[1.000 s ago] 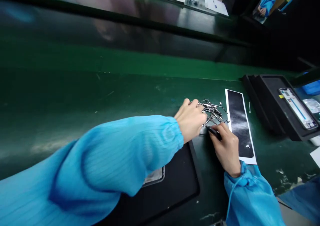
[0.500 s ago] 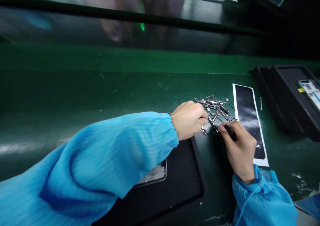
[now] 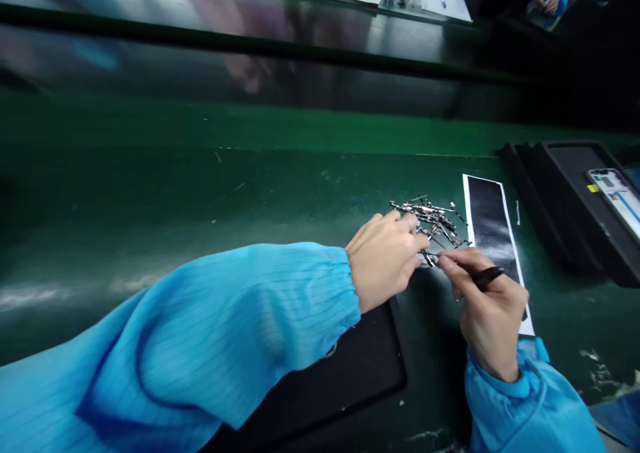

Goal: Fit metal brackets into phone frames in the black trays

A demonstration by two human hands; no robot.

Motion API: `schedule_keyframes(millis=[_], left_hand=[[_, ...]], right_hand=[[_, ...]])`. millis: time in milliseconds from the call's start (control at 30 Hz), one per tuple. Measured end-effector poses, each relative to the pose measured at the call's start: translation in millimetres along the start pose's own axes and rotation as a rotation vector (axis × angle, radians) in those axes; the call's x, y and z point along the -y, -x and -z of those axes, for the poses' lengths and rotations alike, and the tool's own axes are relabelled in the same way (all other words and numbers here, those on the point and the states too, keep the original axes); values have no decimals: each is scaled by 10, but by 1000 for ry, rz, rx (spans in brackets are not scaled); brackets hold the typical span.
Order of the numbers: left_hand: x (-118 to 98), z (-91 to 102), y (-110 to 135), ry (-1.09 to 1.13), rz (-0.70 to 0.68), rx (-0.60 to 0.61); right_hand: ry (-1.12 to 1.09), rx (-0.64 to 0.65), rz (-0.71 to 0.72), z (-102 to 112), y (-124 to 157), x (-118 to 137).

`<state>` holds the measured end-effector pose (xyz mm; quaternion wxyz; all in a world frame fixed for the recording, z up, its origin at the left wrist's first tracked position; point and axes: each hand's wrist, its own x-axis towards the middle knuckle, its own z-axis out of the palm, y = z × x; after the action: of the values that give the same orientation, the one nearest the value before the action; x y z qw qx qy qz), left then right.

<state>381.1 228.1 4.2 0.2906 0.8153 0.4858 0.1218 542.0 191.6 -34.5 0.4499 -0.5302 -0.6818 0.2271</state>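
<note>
A black tray (image 3: pixel 360 373) lies at the near edge of the green table (image 3: pixel 280 193), partly under the blue left sleeve (image 3: pixel 240 313); only a sliver of something grey in it shows beside the cuff. At the right, another black tray (image 3: pixel 575 186) holds a phone frame (image 3: pixel 617 189), pale with a blue stripe and a yellow tab (image 3: pixel 593 188), cut off by the picture's edge. The pile of metal parts (image 3: pixel 435 218), thin, shiny silver and dark, lies tangled on the table between the left hand (image 3: pixel 387 259) and a black sheet (image 3: pixel 493 216) with a white border. That hand reaches across palm down, fingers bent together at the pile's near left side; whether they grip a part cannot be told. The right hand (image 3: pixel 493 309) pinches a slim black tool (image 3: pixel 489 277) between thumb and fingers, aimed at the pile's near edge.
</note>
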Motion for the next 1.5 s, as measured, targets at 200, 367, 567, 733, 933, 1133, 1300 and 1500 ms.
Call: schedule_keyframes(millis=[200, 367, 567, 733, 933, 1133, 1300, 1500], left_hand=[[3, 20, 60, 558, 263, -89], [-15, 35, 53, 827, 328, -8], [3, 48, 130, 855, 299, -17], [-22, 26, 206, 793, 229, 13], [-89, -10, 243, 568, 115, -27], [-122, -59, 278, 467, 52, -156], [-118, -130, 320, 195, -168, -300], [-122, -202, 325, -68, -335, -429]], right_hand=[[371, -46, 392, 61, 154, 3], [453, 122, 633, 58, 217, 9], [99, -12, 263, 9, 154, 136], [-289, 101, -162, -16, 54, 131], [-508, 134, -340, 17, -9, 169], [-583, 134, -406, -4, -13, 173], [-636, 129, -449, -24, -6, 146], [-699, 122, -521, -38, -7, 140]])
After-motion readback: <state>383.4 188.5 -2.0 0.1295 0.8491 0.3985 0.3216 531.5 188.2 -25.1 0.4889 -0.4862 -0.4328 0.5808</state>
